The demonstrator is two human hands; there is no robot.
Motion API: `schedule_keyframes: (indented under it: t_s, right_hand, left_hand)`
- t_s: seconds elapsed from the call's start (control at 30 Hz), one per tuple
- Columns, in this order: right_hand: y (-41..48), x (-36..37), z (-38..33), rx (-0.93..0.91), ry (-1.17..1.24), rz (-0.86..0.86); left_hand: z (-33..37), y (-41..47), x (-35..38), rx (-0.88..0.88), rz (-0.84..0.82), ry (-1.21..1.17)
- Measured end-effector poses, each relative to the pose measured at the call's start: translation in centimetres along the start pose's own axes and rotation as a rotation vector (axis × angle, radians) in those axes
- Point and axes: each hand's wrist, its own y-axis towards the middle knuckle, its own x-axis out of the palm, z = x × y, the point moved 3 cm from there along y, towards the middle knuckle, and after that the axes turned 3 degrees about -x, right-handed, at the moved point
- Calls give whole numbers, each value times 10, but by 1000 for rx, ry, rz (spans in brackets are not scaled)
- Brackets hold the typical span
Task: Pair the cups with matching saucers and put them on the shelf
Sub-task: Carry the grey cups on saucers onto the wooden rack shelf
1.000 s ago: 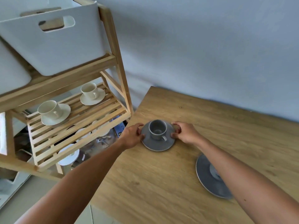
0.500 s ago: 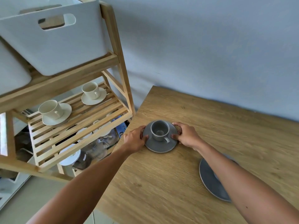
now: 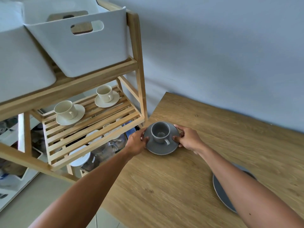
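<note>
A grey cup (image 3: 160, 132) stands on a grey saucer (image 3: 162, 148) near the table's left corner, beside the wooden shelf (image 3: 92, 120). My left hand (image 3: 137, 142) grips the saucer's left rim and my right hand (image 3: 189, 139) grips its right rim. Two cream cups on cream saucers stand on the slatted middle shelf, one at the front left (image 3: 66, 110) and one further back (image 3: 105, 93). A second grey saucer (image 3: 220, 192) lies on the table at the right, mostly hidden under my right forearm.
Two white bins (image 3: 85, 45) fill the top shelf. Below the slats there are glassware and white dishes (image 3: 79, 157). The wooden table (image 3: 172, 186) meets a grey wall behind. The shelf's corner post (image 3: 139, 76) stands just left of the table corner.
The grey cup and saucer stay between both hands; they sit slightly closer to the shelf corner and seem a little raised. The view has shifted towards the shelf.
</note>
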Motion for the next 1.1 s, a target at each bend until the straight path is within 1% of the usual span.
schedule_keyframes:
  t_s: [0.13, 0.23, 0.37, 0.5, 0.6, 0.67, 0.83, 1.0, 1.1]
  right_hand:
    - [12, 20, -22, -27, 10, -24]
    - [22, 37, -44, -48, 7, -64]
    - [42, 66, -72, -88, 2, -99]
    - [72, 96, -96, -118, 5, -126]
    - [97, 114, -110, -159, -55, -122]
    - [115, 126, -117, -180, -101, -124]
    - [162, 151, -121, -166, -131, -154]
    - [196, 162, -122, -153, -190, -153]
    - [210, 167, -123, -152, -223, -138]
  left_hand:
    - [-10, -3, -27, 5, 50, -5]
    - [-20, -5, -53, -29, 76, -34]
    - [-40, 0, -90, -63, 136, -6]
    - [-62, 17, -122, -84, 171, 30]
    - [-80, 36, -139, -123, 202, 30]
    - [-93, 52, -146, -150, 220, 40]
    - [-119, 95, -157, -193, 233, 108]
    - [-142, 129, -159, -260, 189, 134]
    - [-151, 145, -161, -269, 186, 162]
